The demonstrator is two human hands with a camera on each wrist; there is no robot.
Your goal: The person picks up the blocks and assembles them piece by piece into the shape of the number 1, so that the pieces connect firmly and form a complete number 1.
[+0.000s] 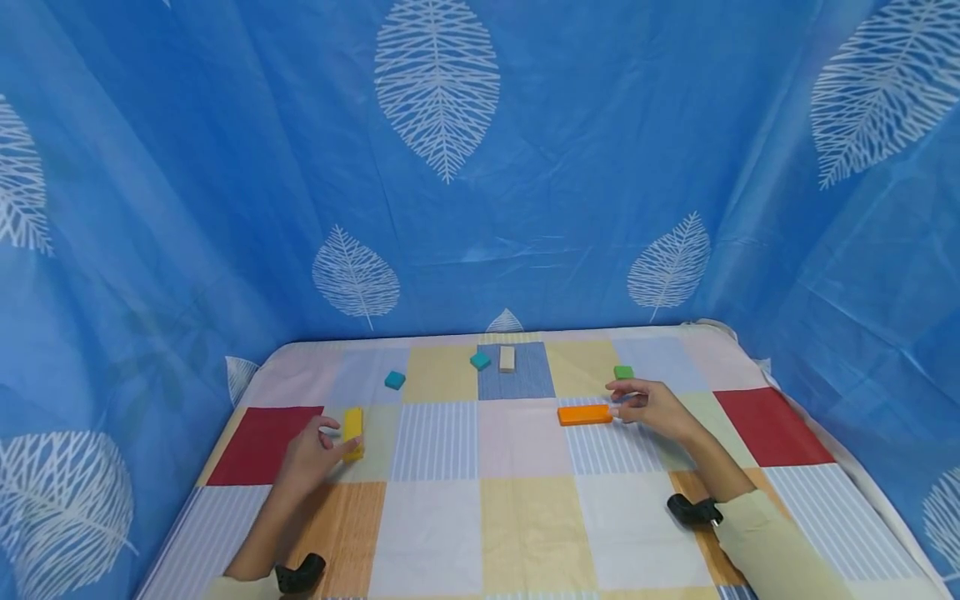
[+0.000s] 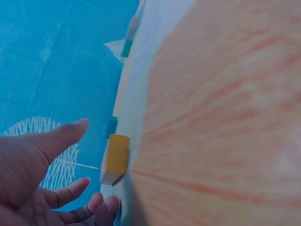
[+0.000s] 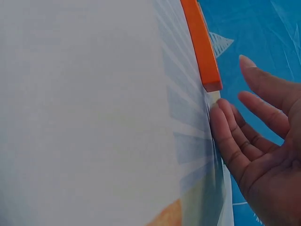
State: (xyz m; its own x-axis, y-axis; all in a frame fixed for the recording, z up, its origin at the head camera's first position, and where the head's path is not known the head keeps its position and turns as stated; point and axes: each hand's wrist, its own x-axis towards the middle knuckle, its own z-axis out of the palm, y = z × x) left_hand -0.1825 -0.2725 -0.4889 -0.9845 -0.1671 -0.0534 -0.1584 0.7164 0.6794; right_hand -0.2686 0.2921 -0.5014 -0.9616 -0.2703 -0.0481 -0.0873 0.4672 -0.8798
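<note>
A yellow block lies lengthwise on the patchwork cloth at the left. My left hand is beside it, with the thumb over its near end in the head view. The left wrist view shows a gap between these fingers and the yellow block. On the right, a flat orange block lies crosswise. My right hand is at its right end, thumb and fingers apart. In the right wrist view the fingers stand just short of the orange block, not gripping it.
Near the back edge lie two teal blocks, one at the left and one mid-table, plus a whitish block. A green block sits just beyond my right hand. Blue leaf-patterned curtains surround the table on three sides.
</note>
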